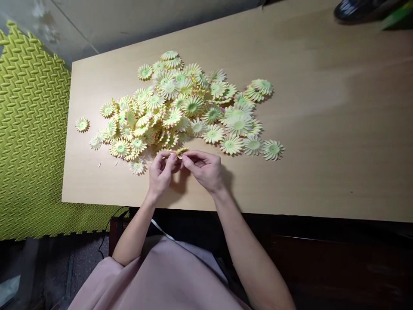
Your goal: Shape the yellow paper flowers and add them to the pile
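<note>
The left hand [160, 174] and the right hand [205, 171] meet near the front edge of the wooden table [322, 163]. The thumb and fingers of each hand are closed in a pinch, and between them they hold a small yellow artificial flower head [182, 151], seen almost from its edge. Just beyond the hands there lies a loose heap of pale-yellow daisy heads [172, 116]. One single daisy head [82, 125] lies apart, near the table's left edge, beside the yellow-green foam mat [30, 142].
</note>
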The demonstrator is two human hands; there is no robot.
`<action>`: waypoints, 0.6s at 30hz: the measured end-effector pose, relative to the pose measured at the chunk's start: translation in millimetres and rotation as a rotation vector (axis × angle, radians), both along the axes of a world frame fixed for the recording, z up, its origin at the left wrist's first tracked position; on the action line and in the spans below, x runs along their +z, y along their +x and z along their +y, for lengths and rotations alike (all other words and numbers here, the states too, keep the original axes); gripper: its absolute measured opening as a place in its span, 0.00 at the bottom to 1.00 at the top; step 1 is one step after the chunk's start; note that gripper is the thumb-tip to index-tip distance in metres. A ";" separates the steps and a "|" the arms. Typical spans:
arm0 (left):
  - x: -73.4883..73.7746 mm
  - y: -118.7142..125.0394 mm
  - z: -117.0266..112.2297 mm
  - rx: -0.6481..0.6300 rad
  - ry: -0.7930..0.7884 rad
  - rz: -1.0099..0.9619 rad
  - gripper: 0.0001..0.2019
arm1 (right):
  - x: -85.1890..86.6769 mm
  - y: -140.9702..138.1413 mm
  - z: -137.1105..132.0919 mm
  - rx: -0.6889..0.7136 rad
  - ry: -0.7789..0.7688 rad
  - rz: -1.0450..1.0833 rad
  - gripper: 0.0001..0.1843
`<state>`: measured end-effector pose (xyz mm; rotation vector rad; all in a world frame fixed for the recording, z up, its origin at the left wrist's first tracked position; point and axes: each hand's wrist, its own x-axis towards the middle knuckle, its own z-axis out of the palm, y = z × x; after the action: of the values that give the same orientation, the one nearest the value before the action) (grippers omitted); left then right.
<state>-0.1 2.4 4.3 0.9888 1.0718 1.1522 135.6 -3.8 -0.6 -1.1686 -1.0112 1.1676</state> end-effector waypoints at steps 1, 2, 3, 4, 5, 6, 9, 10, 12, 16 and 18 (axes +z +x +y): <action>-1.3 -0.6 1.0 0.000 -0.019 -0.027 0.19 | 0.0 1.2 0.1 0.005 0.001 0.005 0.10; -2.5 -1.3 2.2 0.005 -0.042 -0.057 0.19 | -0.2 2.6 0.2 0.005 0.002 0.007 0.11; -3.4 -1.9 3.5 0.015 -0.070 -0.087 0.18 | -0.5 4.1 0.4 0.004 0.003 0.006 0.12; -4.1 -2.5 4.7 0.030 -0.099 -0.115 0.18 | -0.9 5.5 0.7 -0.001 0.004 0.005 0.13; -4.4 -3.0 5.7 0.043 -0.125 -0.138 0.19 | -1.4 6.7 0.9 -0.007 0.004 0.005 0.14; -4.5 -3.4 6.3 0.052 -0.141 -0.153 0.19 | -1.7 7.4 1.1 -0.013 0.003 0.010 0.15; -4.4 -3.9 4.8 0.061 -0.091 -0.150 0.18 | -1.7 6.8 1.2 -0.016 -0.009 0.036 0.15; -4.4 -3.8 3.4 0.070 -0.049 -0.136 0.18 | -1.5 5.8 1.0 -0.014 -0.014 0.042 0.15; -4.1 -3.2 0.4 0.081 0.029 -0.092 0.16 | -1.3 3.7 0.3 -0.014 -0.022 0.045 0.14; -0.3 -0.8 -3.0 0.033 0.060 -0.018 0.16 | -2.4 1.6 -1.5 -0.005 -0.020 0.019 0.14; 2.5 0.7 -3.2 0.037 0.064 0.026 0.18 | -3.0 1.8 -2.3 0.019 -0.009 0.002 0.14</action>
<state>0.6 -0.8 6.8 1.0407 1.0836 1.2130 137.4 -6.0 -3.6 -1.1670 -1.0181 1.1891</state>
